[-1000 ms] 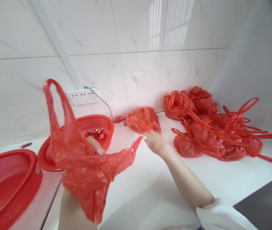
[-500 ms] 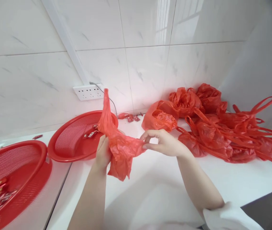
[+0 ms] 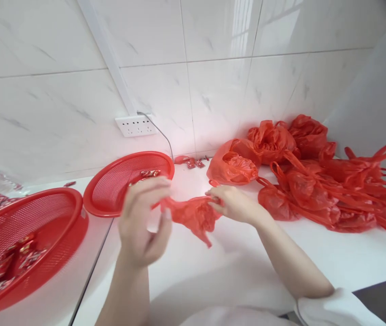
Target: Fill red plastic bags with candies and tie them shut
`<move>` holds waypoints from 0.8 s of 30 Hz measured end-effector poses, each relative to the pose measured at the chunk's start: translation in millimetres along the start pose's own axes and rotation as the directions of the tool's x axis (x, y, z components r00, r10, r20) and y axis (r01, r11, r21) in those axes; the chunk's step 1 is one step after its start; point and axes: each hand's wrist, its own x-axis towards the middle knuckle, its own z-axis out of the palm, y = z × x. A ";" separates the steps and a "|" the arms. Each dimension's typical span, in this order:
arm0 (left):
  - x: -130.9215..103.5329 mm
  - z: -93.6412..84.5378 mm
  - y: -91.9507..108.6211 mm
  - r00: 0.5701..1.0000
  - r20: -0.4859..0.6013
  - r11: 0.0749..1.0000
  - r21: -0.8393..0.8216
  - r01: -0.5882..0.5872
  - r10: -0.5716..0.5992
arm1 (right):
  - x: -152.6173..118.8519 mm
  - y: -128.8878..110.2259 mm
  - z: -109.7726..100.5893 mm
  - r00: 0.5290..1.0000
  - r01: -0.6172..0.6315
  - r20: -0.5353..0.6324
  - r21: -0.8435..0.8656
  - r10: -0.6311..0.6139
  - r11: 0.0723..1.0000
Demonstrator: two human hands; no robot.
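Observation:
A crumpled red plastic bag [image 3: 196, 217] hangs in the air over the white table. My right hand [image 3: 233, 203] pinches it at its right end. Smeared by motion, my left hand [image 3: 143, 222] is raised at the bag's left end, its thumb and fingers apart in a curve. A thin strip of the bag shows between that thumb and the fingers, but I see no grip on it. Behind my left hand stands a red mesh basket [image 3: 96, 190] with a few small wrapped packets [image 3: 150, 173] inside.
A larger red basket [image 3: 80, 213] with wrapped packets stands at the left. Filled red bags [image 3: 301, 194] are heaped at the right. Small red packets [image 3: 191, 163] lie by the tiled wall, below a socket strip [image 3: 135, 127] with a grey cable.
My left hand has let go of the bag and come up and nearer. The bag has swung to the right, held by my right hand. The view has shifted slightly.

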 end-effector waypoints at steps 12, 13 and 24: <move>-61.5 72.1 -35.5 0.552 0.814 0.954 0.281 -0.106 -0.179 | -43.9 13.9 48.3 0.810 0.565 0.064 -0.350 -0.583 0.747; -64.2 69.6 -37.2 0.534 0.835 0.941 0.275 -0.195 -0.134 | -47.1 15.1 49.4 0.841 0.537 0.146 -0.335 -0.521 0.774; -70.3 51.6 -22.7 0.405 0.856 0.898 0.412 -0.158 -0.321 | -35.4 7.5 28.7 0.857 -0.191 0.334 -0.503 0.393 0.843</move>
